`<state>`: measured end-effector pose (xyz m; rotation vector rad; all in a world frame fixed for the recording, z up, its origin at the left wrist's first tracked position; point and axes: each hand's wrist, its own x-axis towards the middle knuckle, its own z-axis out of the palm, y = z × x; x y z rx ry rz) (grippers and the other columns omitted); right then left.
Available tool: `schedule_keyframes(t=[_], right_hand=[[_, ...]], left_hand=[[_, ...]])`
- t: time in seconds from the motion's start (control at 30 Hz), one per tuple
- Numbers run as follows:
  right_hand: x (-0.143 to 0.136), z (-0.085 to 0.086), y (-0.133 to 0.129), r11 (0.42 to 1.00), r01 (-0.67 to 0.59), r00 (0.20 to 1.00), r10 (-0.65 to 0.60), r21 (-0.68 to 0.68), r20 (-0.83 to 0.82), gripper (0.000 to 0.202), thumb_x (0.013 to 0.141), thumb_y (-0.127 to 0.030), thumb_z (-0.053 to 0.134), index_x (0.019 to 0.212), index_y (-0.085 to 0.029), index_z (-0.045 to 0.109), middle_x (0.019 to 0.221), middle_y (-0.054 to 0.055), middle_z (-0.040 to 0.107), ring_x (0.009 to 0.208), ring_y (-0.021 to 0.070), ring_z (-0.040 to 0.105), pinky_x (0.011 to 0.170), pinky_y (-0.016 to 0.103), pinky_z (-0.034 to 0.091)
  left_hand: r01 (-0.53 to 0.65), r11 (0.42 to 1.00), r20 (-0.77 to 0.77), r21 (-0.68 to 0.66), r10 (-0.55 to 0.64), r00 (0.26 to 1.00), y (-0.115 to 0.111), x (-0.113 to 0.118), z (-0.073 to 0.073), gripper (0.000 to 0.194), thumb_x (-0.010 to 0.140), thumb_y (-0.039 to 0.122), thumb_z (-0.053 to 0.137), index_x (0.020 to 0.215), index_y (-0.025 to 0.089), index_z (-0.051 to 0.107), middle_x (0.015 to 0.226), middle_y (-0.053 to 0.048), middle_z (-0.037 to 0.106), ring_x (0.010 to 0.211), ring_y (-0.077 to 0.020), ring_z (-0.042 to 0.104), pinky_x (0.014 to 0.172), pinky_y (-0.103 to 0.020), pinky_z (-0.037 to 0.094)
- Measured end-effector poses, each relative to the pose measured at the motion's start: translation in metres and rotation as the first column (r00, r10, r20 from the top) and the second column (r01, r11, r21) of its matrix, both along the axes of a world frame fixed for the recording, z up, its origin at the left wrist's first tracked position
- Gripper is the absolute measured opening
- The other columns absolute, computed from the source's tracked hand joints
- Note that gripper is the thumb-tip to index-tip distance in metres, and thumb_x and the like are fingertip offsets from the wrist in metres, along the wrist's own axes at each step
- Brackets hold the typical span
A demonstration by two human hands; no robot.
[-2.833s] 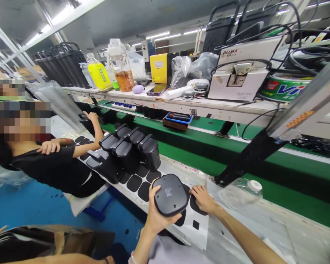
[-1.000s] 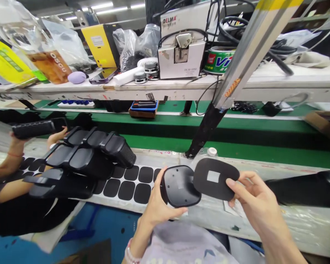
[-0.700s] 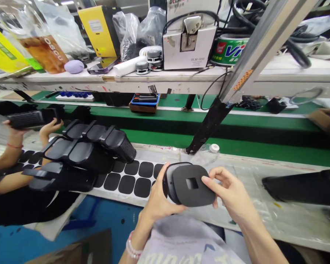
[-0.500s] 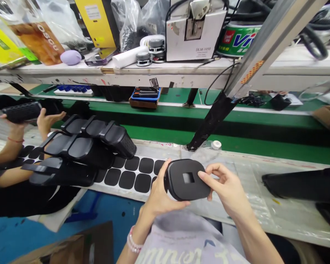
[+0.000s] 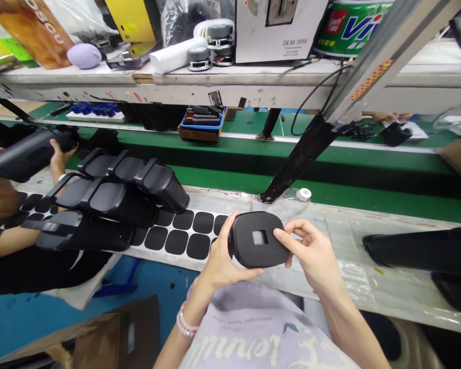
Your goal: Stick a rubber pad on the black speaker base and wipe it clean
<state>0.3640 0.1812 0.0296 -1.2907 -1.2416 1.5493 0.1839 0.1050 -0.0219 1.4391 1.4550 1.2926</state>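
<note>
My left hand (image 5: pixel 221 259) grips a black rounded speaker body (image 5: pixel 238 251) from its left side and below. A black pad with a square hole (image 5: pixel 258 240) lies flat on the upturned base of that body. My right hand (image 5: pixel 311 253) presses its fingertips on the pad's right edge. Just left of my hands a white sheet of black pads (image 5: pixel 184 236) lies on the bench.
Several black speaker bodies (image 5: pixel 115 197) lie stacked on the pad sheet at left. A co-worker's hands (image 5: pixel 59 156) hold another black body at far left. A green conveyor (image 5: pixel 330 179) runs behind the bench. A cluttered shelf (image 5: pixel 215 77) hangs above. More black parts (image 5: pixel 418 251) lie at right.
My right hand lifted a black pad off the sheet, carried it over the speaker body and laid it on the base. My view tilted down.
</note>
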Motion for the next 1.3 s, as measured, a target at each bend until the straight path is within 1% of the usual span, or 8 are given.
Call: schedule_keyframes(t=[0.17, 0.33, 0.57, 0.8, 0.93, 1.17, 1.3], right_hand=[[-0.0009, 0.0010, 0.0009, 1.000, -0.015, 1.000, 0.014, 0.012, 0.018, 0.046, 0.065, -0.050, 0.083, 0.081, -0.017, 0.055, 0.073, -0.002, 0.056, 0.040, 0.0078, 0.049, 0.031, 0.020, 0.039], [-0.0015, 0.0019, 0.0013, 1.000, -0.012, 1.000, 0.012, 0.009, 0.026, 0.047, 0.064, -0.051, 0.083, 0.079, -0.017, 0.054, 0.074, -0.002, 0.055, 0.040, 0.0078, 0.049, 0.030, 0.020, 0.038], [-0.0013, 0.0002, -0.0003, 1.000, -0.007, 0.999, 0.006, 0.020, 0.051, 0.046, 0.065, -0.051, 0.082, 0.081, -0.018, 0.054, 0.073, -0.002, 0.056, 0.040, 0.0075, 0.049, 0.031, 0.020, 0.039], [-0.0022, -0.0005, -0.0009, 0.999, 0.000, 0.998, -0.002, 0.033, 0.063, 0.046, 0.065, -0.051, 0.082, 0.081, -0.018, 0.054, 0.072, -0.002, 0.056, 0.039, 0.0072, 0.048, 0.031, 0.020, 0.038], [-0.0024, 0.0014, -0.0012, 0.999, -0.001, 0.996, -0.002, 0.032, 0.086, 0.046, 0.066, -0.052, 0.081, 0.081, -0.018, 0.054, 0.072, -0.002, 0.057, 0.038, 0.0077, 0.048, 0.031, 0.020, 0.038], [-0.0036, 0.0057, -0.0015, 0.999, -0.004, 0.995, 0.000, 0.048, 0.098, 0.047, 0.065, -0.052, 0.081, 0.079, -0.017, 0.054, 0.069, -0.002, 0.057, 0.034, 0.0076, 0.048, 0.032, 0.019, 0.036], [-0.0046, 0.0063, -0.0011, 0.998, -0.006, 0.994, -0.001, 0.055, 0.111, 0.046, 0.066, -0.052, 0.080, 0.079, -0.016, 0.054, 0.070, -0.003, 0.057, 0.033, 0.0076, 0.048, 0.032, 0.018, 0.034]], left_hand=[[0.003, 1.000, -0.003, -0.007, -0.003, 1.000, 0.0014, -0.0007, -0.0001, 0.121, 0.055, 0.034, 0.089, 0.151, 0.036, 0.016, 0.154, -0.005, 0.036, 0.134, -0.0279, 0.046, 0.109, -0.044, 0.043], [0.006, 1.000, -0.023, 0.003, -0.006, 1.000, 0.0020, -0.0010, 0.0009, 0.121, 0.056, 0.034, 0.089, 0.152, 0.032, 0.015, 0.154, -0.009, 0.036, 0.134, -0.0306, 0.046, 0.109, -0.047, 0.043], [0.006, 1.000, -0.022, -0.009, -0.006, 1.000, 0.0018, -0.0011, 0.0016, 0.122, 0.054, 0.034, 0.089, 0.152, 0.034, 0.015, 0.154, -0.007, 0.036, 0.133, -0.0288, 0.046, 0.109, -0.044, 0.044], [0.007, 1.000, -0.043, 0.002, -0.007, 0.999, 0.0016, -0.0010, 0.0016, 0.121, 0.056, 0.036, 0.088, 0.152, 0.031, 0.015, 0.155, -0.010, 0.033, 0.135, -0.0314, 0.045, 0.109, -0.047, 0.043], [0.009, 1.000, -0.039, 0.012, -0.008, 0.999, 0.0008, -0.0009, 0.0007, 0.121, 0.056, 0.038, 0.088, 0.152, 0.029, 0.015, 0.154, -0.012, 0.035, 0.135, -0.0317, 0.045, 0.109, -0.048, 0.043], [0.010, 1.000, -0.028, -0.001, -0.010, 1.000, 0.0008, -0.0014, 0.0012, 0.121, 0.055, 0.037, 0.089, 0.152, 0.029, 0.016, 0.152, -0.011, 0.038, 0.132, -0.0309, 0.048, 0.107, -0.047, 0.045], [0.015, 1.000, -0.032, -0.022, -0.015, 0.999, 0.0014, -0.0019, 0.0017, 0.122, 0.055, 0.038, 0.089, 0.152, 0.032, 0.015, 0.153, -0.009, 0.037, 0.133, -0.0298, 0.047, 0.108, -0.047, 0.044]])
